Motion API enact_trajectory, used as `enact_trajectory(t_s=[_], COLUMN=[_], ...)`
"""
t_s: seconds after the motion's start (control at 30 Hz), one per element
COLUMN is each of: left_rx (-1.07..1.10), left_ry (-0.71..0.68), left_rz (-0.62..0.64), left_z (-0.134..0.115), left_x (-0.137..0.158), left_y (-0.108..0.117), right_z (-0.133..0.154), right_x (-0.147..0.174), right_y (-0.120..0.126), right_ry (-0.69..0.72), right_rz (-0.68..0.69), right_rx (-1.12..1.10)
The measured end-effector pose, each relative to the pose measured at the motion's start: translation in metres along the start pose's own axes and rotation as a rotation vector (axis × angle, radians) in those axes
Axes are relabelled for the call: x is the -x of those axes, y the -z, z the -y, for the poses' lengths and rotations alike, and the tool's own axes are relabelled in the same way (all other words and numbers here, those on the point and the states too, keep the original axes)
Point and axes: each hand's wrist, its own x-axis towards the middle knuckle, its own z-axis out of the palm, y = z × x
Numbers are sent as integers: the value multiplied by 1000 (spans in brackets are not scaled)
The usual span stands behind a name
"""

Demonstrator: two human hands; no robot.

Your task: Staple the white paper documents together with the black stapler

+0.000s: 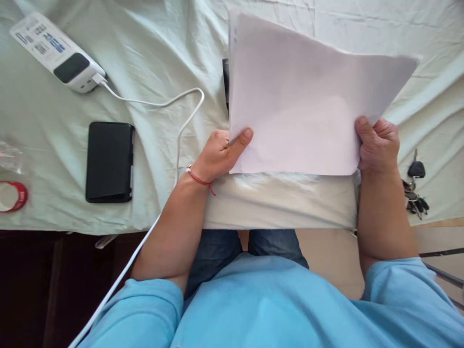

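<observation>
A stack of white paper sheets (297,101) is held up over the cloth-covered table, its upper edge sagging in a curve. My left hand (223,152) grips the lower left side, thumb on top and fingers underneath. At the lower right corner, my right hand (379,142) pinches the sheets with the thumb on their face and the fingers curled behind. The paper's visible face looks blank. Behind its left edge a dark flat object (226,82) shows only a strip; the paper hides the rest.
A white power bank (54,50) with a plugged-in cable (180,140) lies at upper left. Below it sits a black case (109,162). A red tape roll (13,195) is at far left, and keys (416,188) lie right of my right forearm. The table's front edge (279,227) runs before me.
</observation>
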Motion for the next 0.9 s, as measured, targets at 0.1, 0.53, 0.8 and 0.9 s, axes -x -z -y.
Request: enact_trajectory(t_s=[0.1,0.53,0.8,0.9], left_rx=[-74,-198,-270,-311], left_ry=[16,35,42,74], left_rz=[-31,-233,-246,-258], left_z=[-4,22,17,16], left_x=[-2,-12,-16,-18], left_y=[7,13,13,12], right_z=[5,20,20,23], right_x=[3,8,6,6], right_y=[7,21,19,15], right_ry=[-87,-400,-391,-286], right_rz=[-26,89,63,85], right_rx=[52,153,166,236])
